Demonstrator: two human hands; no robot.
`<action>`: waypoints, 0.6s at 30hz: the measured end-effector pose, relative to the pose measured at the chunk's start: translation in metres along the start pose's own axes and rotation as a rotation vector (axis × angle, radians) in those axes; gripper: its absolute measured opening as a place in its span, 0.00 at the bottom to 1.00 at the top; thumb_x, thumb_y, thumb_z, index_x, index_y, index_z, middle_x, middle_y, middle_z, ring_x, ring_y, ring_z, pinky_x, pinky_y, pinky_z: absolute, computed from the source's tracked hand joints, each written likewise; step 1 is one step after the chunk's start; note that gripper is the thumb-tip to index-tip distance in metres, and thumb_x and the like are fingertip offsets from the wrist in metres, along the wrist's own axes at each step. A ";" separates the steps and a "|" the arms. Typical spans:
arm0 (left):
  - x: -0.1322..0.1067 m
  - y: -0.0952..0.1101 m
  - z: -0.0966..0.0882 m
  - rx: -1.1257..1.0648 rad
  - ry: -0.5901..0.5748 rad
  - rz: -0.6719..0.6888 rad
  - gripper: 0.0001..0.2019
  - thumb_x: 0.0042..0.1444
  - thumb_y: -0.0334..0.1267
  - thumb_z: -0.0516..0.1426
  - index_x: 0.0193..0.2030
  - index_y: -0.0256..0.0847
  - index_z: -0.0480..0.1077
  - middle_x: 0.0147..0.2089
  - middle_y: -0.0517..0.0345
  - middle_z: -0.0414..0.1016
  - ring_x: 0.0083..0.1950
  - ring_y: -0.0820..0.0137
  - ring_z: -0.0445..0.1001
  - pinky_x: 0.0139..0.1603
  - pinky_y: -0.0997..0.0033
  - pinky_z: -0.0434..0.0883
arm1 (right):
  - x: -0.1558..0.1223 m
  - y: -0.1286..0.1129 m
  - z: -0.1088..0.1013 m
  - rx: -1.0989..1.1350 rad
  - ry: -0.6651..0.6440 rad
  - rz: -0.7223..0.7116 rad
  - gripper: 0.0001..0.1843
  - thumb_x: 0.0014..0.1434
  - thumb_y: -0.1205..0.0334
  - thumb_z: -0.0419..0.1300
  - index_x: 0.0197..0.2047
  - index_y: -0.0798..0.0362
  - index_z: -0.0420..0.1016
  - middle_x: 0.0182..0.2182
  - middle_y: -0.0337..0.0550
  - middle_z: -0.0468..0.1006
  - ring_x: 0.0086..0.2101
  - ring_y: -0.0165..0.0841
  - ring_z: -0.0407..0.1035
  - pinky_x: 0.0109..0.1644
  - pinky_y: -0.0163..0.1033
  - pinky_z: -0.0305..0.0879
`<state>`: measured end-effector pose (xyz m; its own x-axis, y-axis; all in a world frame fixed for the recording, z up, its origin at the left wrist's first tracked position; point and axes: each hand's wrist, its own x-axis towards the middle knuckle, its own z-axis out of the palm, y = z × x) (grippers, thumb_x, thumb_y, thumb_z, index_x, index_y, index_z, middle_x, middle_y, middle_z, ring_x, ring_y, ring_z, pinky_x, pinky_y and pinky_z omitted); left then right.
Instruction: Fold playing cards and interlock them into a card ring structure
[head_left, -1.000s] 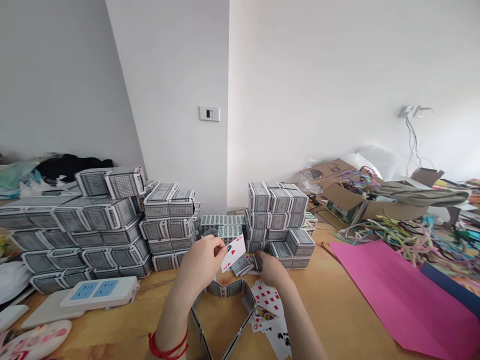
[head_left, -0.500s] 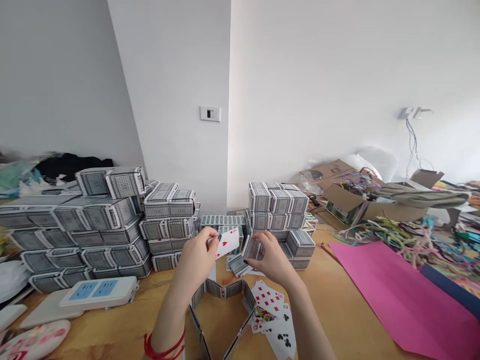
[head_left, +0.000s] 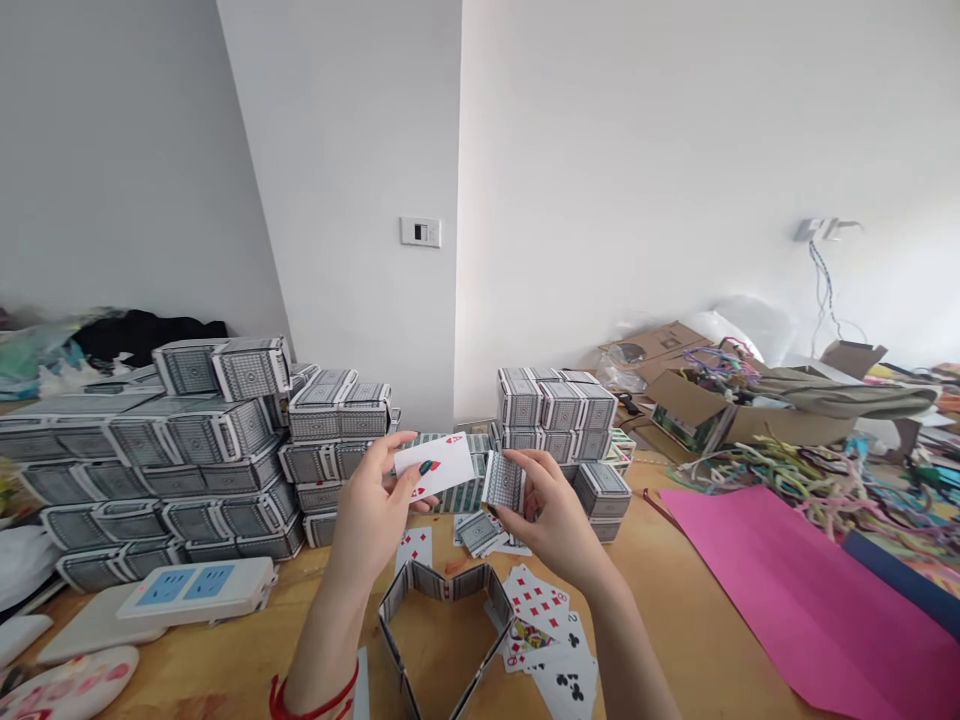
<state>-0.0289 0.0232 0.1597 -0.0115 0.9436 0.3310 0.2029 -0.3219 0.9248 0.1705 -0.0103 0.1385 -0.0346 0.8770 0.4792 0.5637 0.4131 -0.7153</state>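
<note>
My left hand (head_left: 375,510) is raised above the table and pinches a face-up ace of hearts (head_left: 436,464). My right hand (head_left: 551,520) holds a second playing card (head_left: 504,481) with its patterned back toward me, close beside the ace. Below the hands a heart-shaped wall of standing cards (head_left: 442,620) rests on the wooden table (head_left: 675,620). Loose face-up cards (head_left: 544,625) lie right of the heart, and a few more cards (head_left: 480,532) lie behind it.
Stacks of boxed card decks (head_left: 187,460) fill the left, and another stack (head_left: 559,425) stands behind my hands. A power strip (head_left: 199,588) lies at the left, a pink paper sheet (head_left: 787,590) at the right, beyond it cardboard boxes (head_left: 705,395) and coloured cords (head_left: 810,470).
Both hands have risen from the table. The left lifted the ace higher and turned it flatter. The right picked a card off the pile and brought it up beside the ace.
</note>
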 end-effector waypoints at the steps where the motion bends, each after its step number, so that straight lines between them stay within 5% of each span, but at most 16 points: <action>1: -0.001 0.000 -0.001 0.001 -0.016 0.022 0.15 0.53 0.39 0.52 0.48 0.43 0.62 0.44 0.52 0.74 0.26 0.70 0.76 0.26 0.71 0.74 | -0.001 -0.003 -0.002 0.018 -0.001 0.000 0.27 0.50 0.65 0.58 0.54 0.46 0.60 0.49 0.45 0.61 0.27 0.26 0.62 0.34 0.38 0.67; 6: -0.003 -0.003 -0.004 0.099 -0.083 0.279 0.06 0.51 0.31 0.52 0.35 0.42 0.68 0.42 0.54 0.75 0.44 0.66 0.74 0.45 0.65 0.71 | -0.003 -0.012 -0.010 0.118 -0.032 0.004 0.27 0.50 0.65 0.59 0.53 0.45 0.61 0.50 0.44 0.61 0.28 0.26 0.62 0.32 0.37 0.68; 9: -0.003 -0.005 -0.004 0.105 -0.068 0.440 0.09 0.50 0.26 0.51 0.29 0.42 0.69 0.47 0.54 0.72 0.53 0.65 0.68 0.53 0.62 0.67 | -0.004 -0.011 -0.013 0.133 -0.046 0.010 0.27 0.50 0.65 0.59 0.54 0.45 0.61 0.50 0.44 0.62 0.28 0.27 0.62 0.34 0.38 0.68; 18: -0.005 0.001 -0.005 0.162 0.040 0.613 0.14 0.47 0.22 0.48 0.25 0.42 0.71 0.47 0.56 0.72 0.50 0.67 0.69 0.46 0.66 0.69 | -0.007 -0.013 -0.017 0.142 -0.096 0.005 0.27 0.49 0.65 0.60 0.54 0.45 0.62 0.50 0.43 0.62 0.29 0.26 0.62 0.36 0.38 0.68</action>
<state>-0.0331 0.0178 0.1601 0.1181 0.5868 0.8011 0.3300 -0.7841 0.5257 0.1778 -0.0256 0.1530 -0.1148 0.8956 0.4297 0.4417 0.4335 -0.7855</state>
